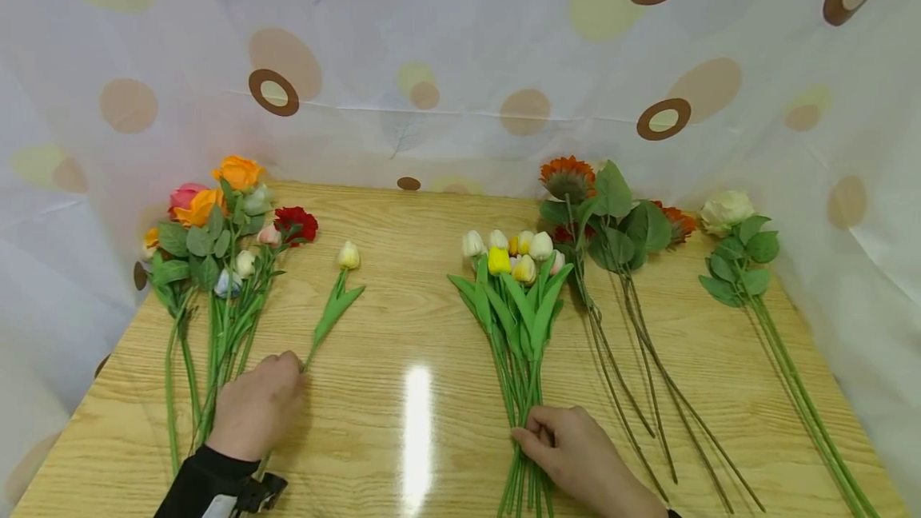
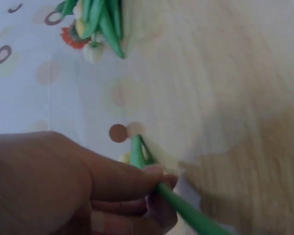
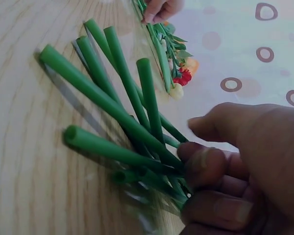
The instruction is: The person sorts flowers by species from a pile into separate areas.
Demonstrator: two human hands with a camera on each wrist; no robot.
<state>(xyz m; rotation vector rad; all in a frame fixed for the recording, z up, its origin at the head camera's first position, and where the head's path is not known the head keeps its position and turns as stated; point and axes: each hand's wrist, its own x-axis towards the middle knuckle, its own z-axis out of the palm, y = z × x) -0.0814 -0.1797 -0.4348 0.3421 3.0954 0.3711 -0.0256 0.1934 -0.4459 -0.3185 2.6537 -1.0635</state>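
Note:
My left hand (image 1: pixel 261 406) pinches the green stem (image 2: pixel 186 211) of a single cream tulip (image 1: pixel 348 256) between thumb and forefinger. That tulip lies apart from the others, its head pointing to the back of the table. On the right, a bunch of white, yellow and pinkish tulips (image 1: pixel 524 318) lies with the heads away from me. Low on the bunch, my right hand (image 1: pixel 576 454) has its fingers curled about the green stems (image 3: pixel 117 115). The cut stem ends stick out past the fingers, while the thumb stands a little off them in the right wrist view.
Mixed orange, pink and red flowers (image 1: pixel 216 238) lie at the left beside my left hand. Orange flowers (image 1: pixel 568 178) with brown stems lie right of the tulips. White roses (image 1: pixel 727 213) are at the far right. A patterned cloth (image 1: pixel 460 62) hangs behind the wooden table (image 1: pixel 403 302).

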